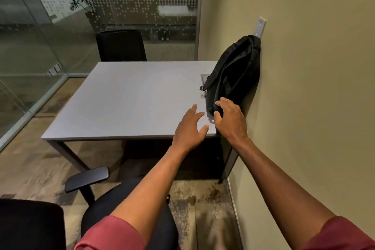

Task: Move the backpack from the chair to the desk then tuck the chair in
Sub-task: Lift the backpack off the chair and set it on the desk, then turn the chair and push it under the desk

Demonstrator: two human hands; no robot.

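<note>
A black backpack [235, 73] stands upright on the right side of the grey desk [125, 103], leaning against the beige wall. My right hand [230, 119] hovers at the backpack's lower front corner with its fingers spread; whether they touch the fabric I cannot tell. My left hand [190, 128] is open just left of it, above the desk's near edge, holding nothing. The black office chair [113, 197] stands pulled out below my arms, its seat bare and one armrest [87, 178] visible on the left.
A second black chair [121, 45] sits behind the desk's far edge. Glass partitions [26, 63] close off the left and back. The wall [314, 87] runs along the right with a white outlet plate [260, 27]. A small grommet [204, 77] is set in the desktop.
</note>
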